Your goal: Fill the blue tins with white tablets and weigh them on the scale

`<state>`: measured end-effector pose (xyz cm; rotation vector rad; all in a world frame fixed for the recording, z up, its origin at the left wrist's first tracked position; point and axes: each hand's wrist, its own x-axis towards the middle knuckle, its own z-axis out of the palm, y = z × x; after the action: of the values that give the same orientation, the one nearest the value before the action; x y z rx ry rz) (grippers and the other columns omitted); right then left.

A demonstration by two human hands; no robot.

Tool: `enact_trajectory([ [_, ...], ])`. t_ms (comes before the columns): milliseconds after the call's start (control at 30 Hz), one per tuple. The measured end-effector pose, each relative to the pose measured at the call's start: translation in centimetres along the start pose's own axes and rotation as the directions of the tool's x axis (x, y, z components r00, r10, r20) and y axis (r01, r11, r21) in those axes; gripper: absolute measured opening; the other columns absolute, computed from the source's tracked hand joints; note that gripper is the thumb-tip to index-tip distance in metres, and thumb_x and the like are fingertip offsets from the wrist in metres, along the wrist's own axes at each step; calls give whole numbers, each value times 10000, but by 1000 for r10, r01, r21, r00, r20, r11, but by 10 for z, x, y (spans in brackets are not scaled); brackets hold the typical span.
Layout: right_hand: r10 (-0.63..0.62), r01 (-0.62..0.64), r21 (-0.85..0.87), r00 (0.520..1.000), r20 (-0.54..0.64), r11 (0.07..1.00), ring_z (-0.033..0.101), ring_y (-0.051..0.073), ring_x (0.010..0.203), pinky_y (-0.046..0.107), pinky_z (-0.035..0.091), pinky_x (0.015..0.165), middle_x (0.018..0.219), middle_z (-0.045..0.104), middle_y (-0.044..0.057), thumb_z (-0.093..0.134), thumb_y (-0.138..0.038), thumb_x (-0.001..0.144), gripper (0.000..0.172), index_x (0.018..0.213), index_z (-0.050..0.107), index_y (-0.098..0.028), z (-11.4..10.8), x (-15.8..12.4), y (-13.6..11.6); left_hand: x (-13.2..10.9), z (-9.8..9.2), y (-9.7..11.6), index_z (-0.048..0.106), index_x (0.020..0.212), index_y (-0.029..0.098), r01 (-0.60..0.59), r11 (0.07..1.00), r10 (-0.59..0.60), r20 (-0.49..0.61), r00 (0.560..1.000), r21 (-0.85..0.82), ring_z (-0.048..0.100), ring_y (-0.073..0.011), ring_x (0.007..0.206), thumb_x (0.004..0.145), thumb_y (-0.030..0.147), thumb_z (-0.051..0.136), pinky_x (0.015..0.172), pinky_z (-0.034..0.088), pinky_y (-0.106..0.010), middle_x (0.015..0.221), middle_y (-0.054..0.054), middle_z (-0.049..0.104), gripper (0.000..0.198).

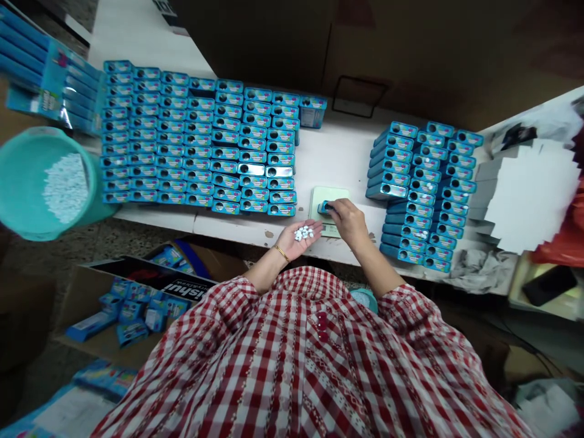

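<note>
Checked garment: Nearest us, the red-and-white garment (pixel 274 365) fills the foreground, a small turquoise tub (pixel 371 299) partly showing past its side.
Cupped palm: We see the left hand (pixel 296 243) turned upward just beside the scale, fingers extended and slightly curled, a shallow dish that likely keeps the loose white pieces (pixel 305 233) from rolling away.
Working fingers: The right hand (pixel 349 218) bends down to a blue box (pixel 323 207), fingertips gathered at its top; we cannot tell whether they pinch the box or something small.
Pale scale: The blue box sits on the scale (pixel 340 193), placed centrally, we judge, for either hand's easy reach.
Stacked flanks: On the white surface (pixel 333 161), boxed rows (pixel 199 146) stand left and another group (pixel 422 194) right, perhaps leaving the middle for the hands.
Turquoise bucket: Farther left, the bucket (pixel 13 204) holds similar white pieces.
Brown carton: Beyond everything, a large carton (pixel 274 36) looms.
</note>
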<state>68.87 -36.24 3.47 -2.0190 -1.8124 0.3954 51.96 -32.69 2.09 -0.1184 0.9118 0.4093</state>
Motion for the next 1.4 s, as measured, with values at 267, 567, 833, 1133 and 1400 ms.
enact_trajectory([
  [267,-280,298,-7,903,327,954,542,214,915,355,494,782,1018,598,127,406,-155,867,278,1104,545,-113,8,-60,-61,-13,-21,-15,646,875,71,132,991,-132,-28,991,6,642,-154,793,828,135,427,768,482,-259,831,-109,679,233],
  [567,-229,275,-62,889,396,959,528,216,908,333,511,752,1010,579,115,381,-154,876,240,1062,531,-136,25,-72,-66,-16,-32,-21,627,1012,79,229,973,-229,-27,973,-1,638,-165,852,849,158,410,810,466,-274,934,-113,675,283],
  [833,-331,357,-4,870,366,934,525,192,932,304,503,767,953,598,96,404,-137,871,216,1002,576,-129,32,-74,-61,-10,-37,-23,639,902,72,229,973,-230,-47,972,-20,616,-110,642,836,136,435,672,483,-220,740,-74,663,224],
  [1133,-24,32,81,995,-93,996,541,201,926,368,464,830,922,608,100,449,-249,870,212,988,605,-166,-7,-60,-12,-16,-25,-17,629,820,75,161,987,-161,-34,986,0,632,-203,875,831,164,402,823,471,-336,859,-144,675,244],
  [1400,-224,206,107,953,204,973,529,212,965,356,500,785,1045,586,143,395,-200,883,283,1102,553,-116,18,-57,-46,-12,-8,-12,636,934,69,108,994,-108,-11,994,-18,617,-131,674,838,111,381,747,482,-265,689,-61,661,276],
])
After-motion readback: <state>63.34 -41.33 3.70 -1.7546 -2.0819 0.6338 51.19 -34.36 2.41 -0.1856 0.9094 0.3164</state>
